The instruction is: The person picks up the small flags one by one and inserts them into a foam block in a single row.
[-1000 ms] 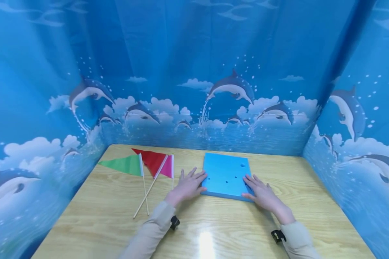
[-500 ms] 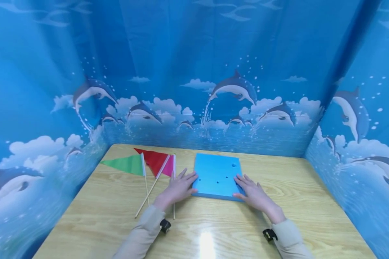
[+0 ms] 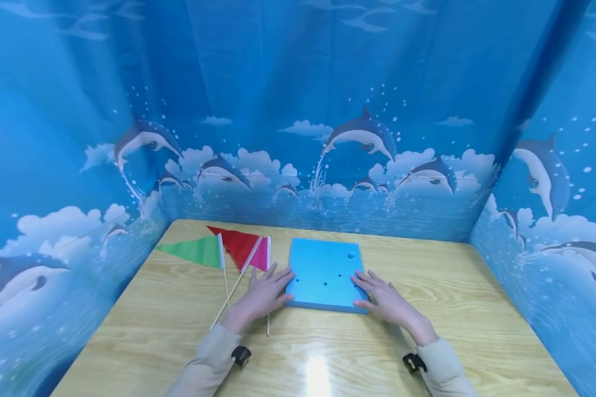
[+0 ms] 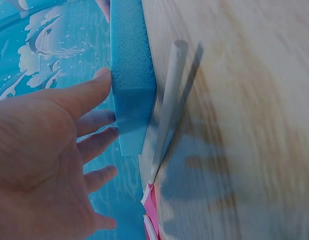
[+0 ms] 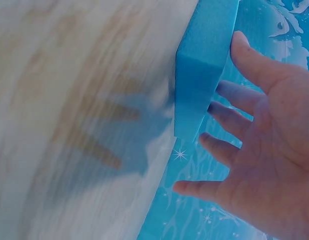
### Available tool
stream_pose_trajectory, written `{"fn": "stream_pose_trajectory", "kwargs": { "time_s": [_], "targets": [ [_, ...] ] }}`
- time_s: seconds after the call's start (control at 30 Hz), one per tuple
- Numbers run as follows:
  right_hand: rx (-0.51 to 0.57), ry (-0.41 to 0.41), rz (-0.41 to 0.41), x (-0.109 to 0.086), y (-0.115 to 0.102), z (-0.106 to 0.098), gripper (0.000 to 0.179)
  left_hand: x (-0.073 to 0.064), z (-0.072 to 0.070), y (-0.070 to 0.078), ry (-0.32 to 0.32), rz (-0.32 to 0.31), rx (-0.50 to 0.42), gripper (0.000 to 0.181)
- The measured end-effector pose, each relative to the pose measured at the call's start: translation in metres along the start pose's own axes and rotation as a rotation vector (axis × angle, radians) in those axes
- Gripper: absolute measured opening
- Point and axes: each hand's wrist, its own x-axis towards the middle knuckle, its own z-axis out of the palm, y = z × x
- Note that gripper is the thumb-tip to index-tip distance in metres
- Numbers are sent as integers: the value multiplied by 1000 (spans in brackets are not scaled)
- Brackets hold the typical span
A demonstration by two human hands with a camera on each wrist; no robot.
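A square blue foam block [image 3: 318, 262] with several small holes in its top lies flat on the table. My left hand [image 3: 262, 296] rests at its left edge, fingers spread, fingertips on the rim of the top. Across from it, my right hand [image 3: 388, 302] touches the right edge in the same way, also with spread fingers. In the left wrist view the block's side [image 4: 133, 75] stands just beyond the thumb and fingertips. The right wrist view shows the thumb and fingers reaching the block's corner [image 5: 199, 75].
Left of the block lie a green flag [image 3: 196, 252], a red flag [image 3: 235, 245] and a pink flag [image 3: 261, 255] on thin sticks, two of them crossed. My left hand and forearm overlap part of the sticks. A dolphin-print curtain [image 3: 278, 110] surrounds the wooden table [image 3: 442, 286].
The blue foam block has slid left and slightly toward me, with both hands travelling along at its edges. It now lies closer to the flags, which stay in place on the table.
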Motion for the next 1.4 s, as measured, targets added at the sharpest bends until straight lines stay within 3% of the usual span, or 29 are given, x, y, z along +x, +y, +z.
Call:
{"fn": "stream_pose_trajectory", "kwargs": {
  "time_s": [0.57,0.8,0.93,1.07,1.2,1.4],
  "targets": [
    [-38,7,-49,-14,-10,7,68,-25,-3,2,2,-2,4,61],
    [-101,59,-48,-16,-7,8,71,-25,-3,2,12,2,1,60],
    [-101,53,-45,-18,-5,9,71,-22,-4,0,16,8,-45,58],
    [-101,48,-46,-19,-3,9,71,-16,-7,-6,87,4,-119,48],
    [-87,48,-45,-19,-4,9,71,-12,-18,-16,186,-91,-204,38],
    [-70,61,-74,-19,-2,10,70,-15,-41,-40,294,-326,-347,29]
  ]
}}
